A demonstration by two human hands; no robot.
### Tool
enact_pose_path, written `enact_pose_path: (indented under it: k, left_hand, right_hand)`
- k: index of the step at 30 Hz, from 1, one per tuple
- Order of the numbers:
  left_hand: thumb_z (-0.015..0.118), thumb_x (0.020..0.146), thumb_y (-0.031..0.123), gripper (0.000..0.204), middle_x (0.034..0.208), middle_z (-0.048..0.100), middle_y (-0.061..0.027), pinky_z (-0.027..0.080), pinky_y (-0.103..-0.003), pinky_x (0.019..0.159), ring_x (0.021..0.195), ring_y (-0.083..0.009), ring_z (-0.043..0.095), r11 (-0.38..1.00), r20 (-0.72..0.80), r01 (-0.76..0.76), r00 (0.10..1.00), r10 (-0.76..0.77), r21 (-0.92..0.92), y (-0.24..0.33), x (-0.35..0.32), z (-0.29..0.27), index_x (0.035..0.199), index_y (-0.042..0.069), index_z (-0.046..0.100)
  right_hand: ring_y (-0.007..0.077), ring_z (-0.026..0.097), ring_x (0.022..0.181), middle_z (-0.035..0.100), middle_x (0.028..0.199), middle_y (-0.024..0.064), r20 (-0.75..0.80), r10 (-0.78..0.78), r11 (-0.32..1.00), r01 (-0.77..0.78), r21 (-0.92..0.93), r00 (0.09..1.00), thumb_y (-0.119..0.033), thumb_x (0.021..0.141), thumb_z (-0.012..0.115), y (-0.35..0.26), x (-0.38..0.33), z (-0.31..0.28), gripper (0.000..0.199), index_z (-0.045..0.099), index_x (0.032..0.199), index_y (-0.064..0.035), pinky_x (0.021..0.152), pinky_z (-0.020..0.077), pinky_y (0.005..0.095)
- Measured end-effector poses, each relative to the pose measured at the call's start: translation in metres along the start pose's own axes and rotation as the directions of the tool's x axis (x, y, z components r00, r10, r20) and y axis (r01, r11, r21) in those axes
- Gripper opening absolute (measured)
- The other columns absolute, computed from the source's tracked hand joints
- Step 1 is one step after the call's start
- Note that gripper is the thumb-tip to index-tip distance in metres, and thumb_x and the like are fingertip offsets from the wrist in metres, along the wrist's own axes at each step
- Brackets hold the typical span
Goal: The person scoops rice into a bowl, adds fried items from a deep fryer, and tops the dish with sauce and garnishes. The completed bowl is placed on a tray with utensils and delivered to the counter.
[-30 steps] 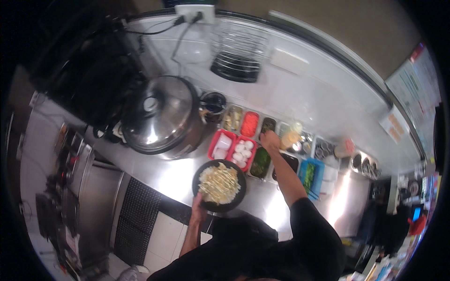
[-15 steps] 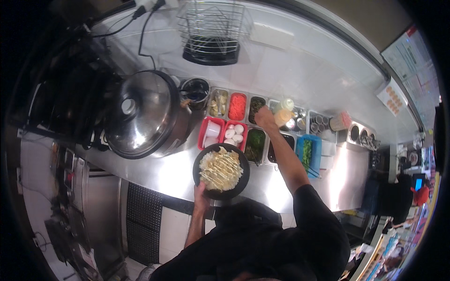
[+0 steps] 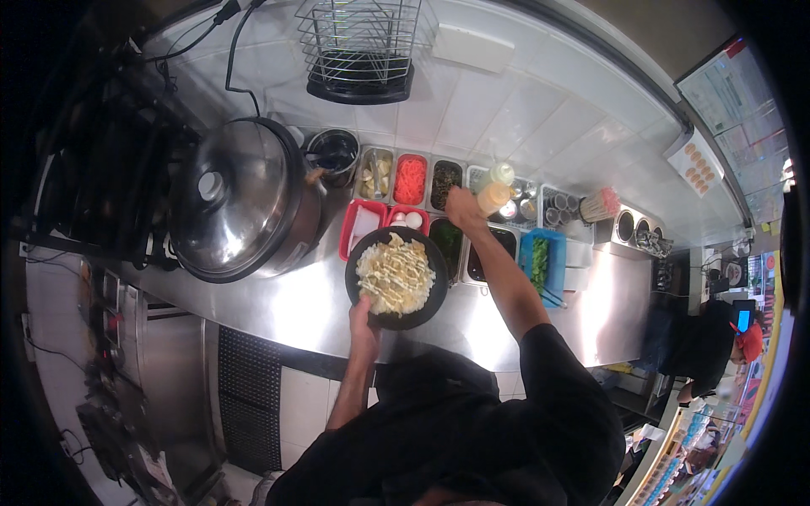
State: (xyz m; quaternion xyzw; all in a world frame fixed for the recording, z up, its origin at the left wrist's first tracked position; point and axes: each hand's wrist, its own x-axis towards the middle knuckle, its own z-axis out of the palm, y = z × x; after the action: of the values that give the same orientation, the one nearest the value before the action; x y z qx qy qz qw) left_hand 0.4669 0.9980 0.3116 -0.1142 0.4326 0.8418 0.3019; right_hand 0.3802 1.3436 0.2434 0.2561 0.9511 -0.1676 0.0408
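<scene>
My left hand (image 3: 362, 316) grips the near-left rim of a black bowl (image 3: 433, 305), thumb on top and fingers hidden below. White rice (image 3: 370, 291) fills it, with a pale topping and zigzag lines of light sauce. The bowl hangs over the counter's far side, partly covering the red tubs. My right hand (image 3: 462, 207) is closed at the near edge of a steel pan of dark, shredded food (image 3: 445, 179). Its fingertips are hidden, so what they hold cannot be made out. Just right of it stand squeeze bottles (image 3: 494, 196).
A large steel cooker (image 3: 232, 198) stands left on the steel counter (image 3: 291, 312). Red shreds (image 3: 411, 179) fill a neighbouring pan, and eggs (image 3: 408, 221) sit in a red tub. A blue tub of chopped greens (image 3: 553, 268) stands right of my forearm. Another person (image 3: 704, 346) is at the far right.
The bowl in my left hand has moved forward, now covering most of the eggs. My right hand stays by the dark shreds, drawn back slightly. The whole view has shifted a little.
</scene>
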Motion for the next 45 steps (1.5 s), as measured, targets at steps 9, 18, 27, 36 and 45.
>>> enact_pose_path:
  k: [9,18,27,36,45]
  left_hand:
    - [0.048,0.105,0.047,0.065,0.148,0.050,-0.0118,0.042,-0.044,0.110,0.136,-0.0255,0.050,0.999,0.099,-0.039,0.994,0.037,0.018,-0.003,0.063,0.059,0.152,0.003,0.038]
    - [0.050,0.102,0.059,0.069,0.131,0.062,-0.0114,0.056,-0.035,0.087,0.113,-0.0213,0.065,1.000,0.133,0.012,0.991,-0.012,0.001,-0.023,0.122,0.110,0.143,0.004,0.048]
    - [0.045,0.101,0.067,0.069,0.118,0.068,-0.0053,0.058,-0.031,0.076,0.099,-0.0142,0.067,0.997,0.128,0.055,0.990,-0.062,0.058,-0.027,0.129,0.115,0.136,0.009,0.055]
    - [0.043,0.102,0.065,0.065,0.116,0.068,-0.0021,0.056,-0.026,0.069,0.096,-0.0095,0.065,0.995,0.107,0.044,0.993,-0.054,0.094,-0.017,0.127,0.111,0.134,0.010,0.057]
    - [0.041,0.100,0.070,0.072,0.124,0.066,-0.0048,0.051,-0.033,0.083,0.106,-0.0161,0.063,0.994,0.126,0.050,0.990,-0.062,0.098,-0.021,0.134,0.107,0.139,0.011,0.054]
  right_hand:
    - [0.0458,0.064,0.100,0.065,0.102,0.0292,-0.099,-0.226,0.974,0.224,-0.036,0.969,-0.004,0.090,0.058,0.008,-0.022,-0.063,0.019,0.061,0.104,0.0086,0.087,0.0546,0.0521]
    - [0.0474,0.061,0.088,0.060,0.096,0.0282,-0.259,-0.379,0.904,0.416,0.103,0.888,-0.011,0.101,0.049,-0.048,-0.115,-0.157,0.023,0.055,0.115,0.0067,0.078,0.0510,0.0541]
    - [0.0447,0.063,0.090,0.060,0.099,0.0266,-0.138,-0.401,0.893,0.420,0.163,0.906,-0.010,0.101,0.052,-0.066,-0.147,-0.159,0.030,0.055,0.124,0.0085,0.079,0.0532,0.0508]
    - [0.0440,0.062,0.091,0.060,0.099,0.0263,-0.130,-0.418,0.883,0.436,0.175,0.899,-0.010,0.101,0.052,-0.067,-0.147,-0.169,0.032,0.056,0.126,0.0094,0.081,0.0527,0.0497]
    - [0.0457,0.061,0.089,0.060,0.095,0.0265,-0.201,-0.426,0.878,0.457,0.141,0.882,-0.009,0.100,0.053,-0.060,-0.134,-0.170,0.030,0.056,0.125,0.0071,0.079,0.0508,0.0511]
